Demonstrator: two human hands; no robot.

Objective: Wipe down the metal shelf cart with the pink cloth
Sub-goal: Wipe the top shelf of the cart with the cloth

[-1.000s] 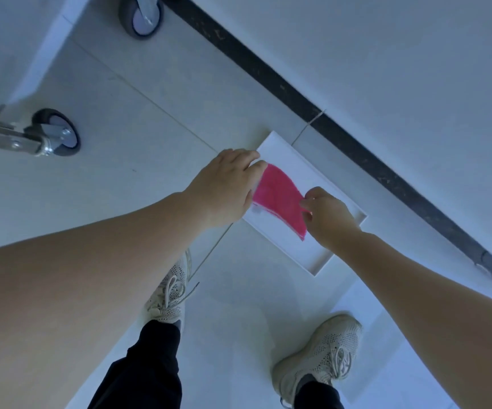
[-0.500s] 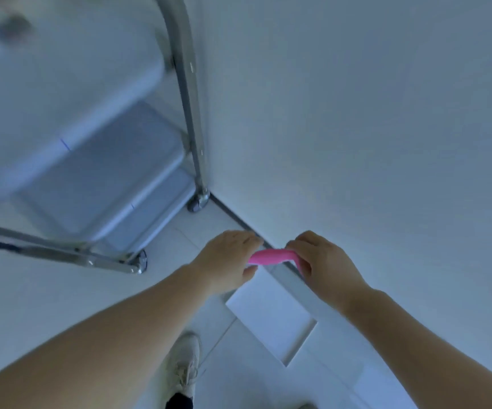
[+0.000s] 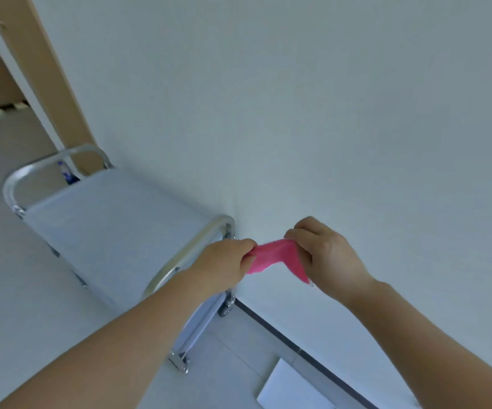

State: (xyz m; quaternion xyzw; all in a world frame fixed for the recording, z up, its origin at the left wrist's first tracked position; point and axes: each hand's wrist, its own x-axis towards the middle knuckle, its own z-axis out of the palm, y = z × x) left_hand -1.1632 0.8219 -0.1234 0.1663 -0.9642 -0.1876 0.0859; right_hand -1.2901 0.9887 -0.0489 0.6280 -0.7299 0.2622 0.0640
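The pink cloth (image 3: 277, 256) hangs in the air, stretched between both my hands. My left hand (image 3: 224, 267) pinches its left end and my right hand (image 3: 327, 255) pinches its right end, with a corner drooping below. The metal shelf cart (image 3: 106, 231) stands to the left against the white wall, its flat top shelf bare. Its near curved handle rail (image 3: 197, 246) runs just behind my left hand. The lower shelves are mostly hidden under the top shelf and my left arm.
A white tray (image 3: 286, 388) lies on the tiled floor at the bottom, by the dark baseboard (image 3: 297, 349). A wooden door frame (image 3: 52, 84) rises behind the cart's far handle (image 3: 49, 166). The white wall (image 3: 327, 113) fills the right side.
Both hands lifted the pink cloth out of the white floor tray and raised it to cart-top height. My view rose from the floor to the cart's top shelf.
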